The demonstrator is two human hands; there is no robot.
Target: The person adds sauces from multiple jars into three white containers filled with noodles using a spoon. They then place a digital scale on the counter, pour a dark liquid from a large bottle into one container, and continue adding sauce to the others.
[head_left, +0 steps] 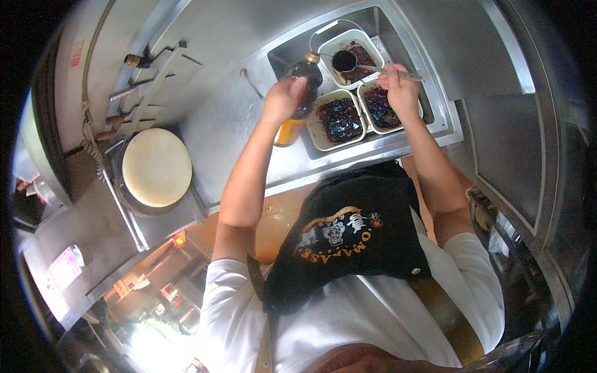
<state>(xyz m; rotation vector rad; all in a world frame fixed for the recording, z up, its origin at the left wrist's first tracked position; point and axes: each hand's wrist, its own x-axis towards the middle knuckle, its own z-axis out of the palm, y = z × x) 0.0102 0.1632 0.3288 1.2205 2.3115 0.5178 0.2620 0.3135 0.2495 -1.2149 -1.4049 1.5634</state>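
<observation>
My left hand (pixel 283 100) grips a dark bottle (pixel 308 88) with a gold cap and a yellow label, held tilted over the sink's left edge. In my right hand (pixel 399 88) is the handle of a metal ladle (pixel 344 61); its round bowl, filled with dark liquid, hangs over the far white tub (pixel 325 45). Two more white tubs stand nearer: the left one (pixel 318 140) and the right one (pixel 391 132), partly hidden by my right hand. Each tub holds a dark, glossy, chunky mixture.
The tubs stand in a stainless steel sink (pixel 280 58). A small long-handled utensil (pixel 252 84) lies on the steel counter left of it. Further left are a round pale chopping board (pixel 157 168) and a wall rack (pixel 158 88) with knives.
</observation>
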